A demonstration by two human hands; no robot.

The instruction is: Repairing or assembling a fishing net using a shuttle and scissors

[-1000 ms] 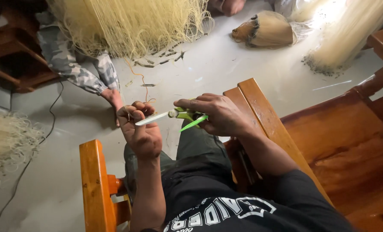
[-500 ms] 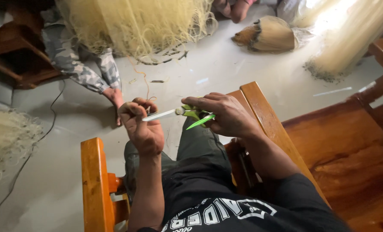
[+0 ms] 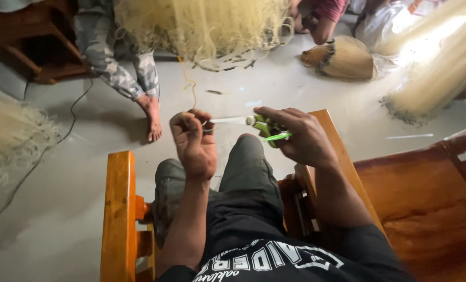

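My right hand (image 3: 295,137) grips green-handled scissors (image 3: 259,125) whose pale blades point left toward my left hand (image 3: 193,141). My left hand is closed, pinching a thin yellowish strand (image 3: 192,89) that rises to a hanging mass of pale fibres (image 3: 201,26). The blade tips sit right at my left fingers. Both hands hover above my knees in dark trousers, and I sit in a wooden chair (image 3: 117,209).
Another person's patterned trouser leg and bare foot (image 3: 152,117) stand on the grey floor ahead on the left. A tied fibre bundle (image 3: 342,57) lies at the back right, loose fibres (image 3: 442,68) at right, more (image 3: 8,136) at left. A cushioned wooden seat (image 3: 426,198) is beside me.
Both hands have shifted slightly, with the scissors now nearly level and their tips closer against my left fingers. The view has tilted a little.
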